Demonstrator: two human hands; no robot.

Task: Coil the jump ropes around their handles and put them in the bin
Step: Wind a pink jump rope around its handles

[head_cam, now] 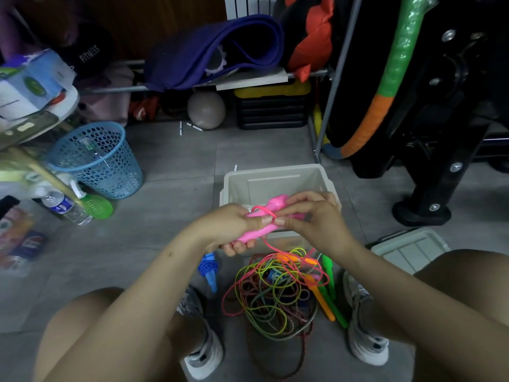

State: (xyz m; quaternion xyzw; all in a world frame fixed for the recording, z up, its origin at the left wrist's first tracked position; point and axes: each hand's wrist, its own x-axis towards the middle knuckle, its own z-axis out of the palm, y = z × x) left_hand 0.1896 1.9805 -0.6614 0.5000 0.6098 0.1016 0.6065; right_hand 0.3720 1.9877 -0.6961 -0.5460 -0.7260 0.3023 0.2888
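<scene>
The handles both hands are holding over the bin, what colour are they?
Bright pink handles, with a pink cord looped over them, gripped by left hand and right hand; head view.

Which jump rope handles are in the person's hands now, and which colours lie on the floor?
The pink handles are held by the left hand and right hand. The blue handle, orange handles and green handles lie on the floor.

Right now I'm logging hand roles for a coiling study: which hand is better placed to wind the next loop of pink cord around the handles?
Probably the right hand. Its fingertips pinch the pink cord where it meets the pink handles, while the left hand is wrapped around them, holding them steady above the bin.
</scene>
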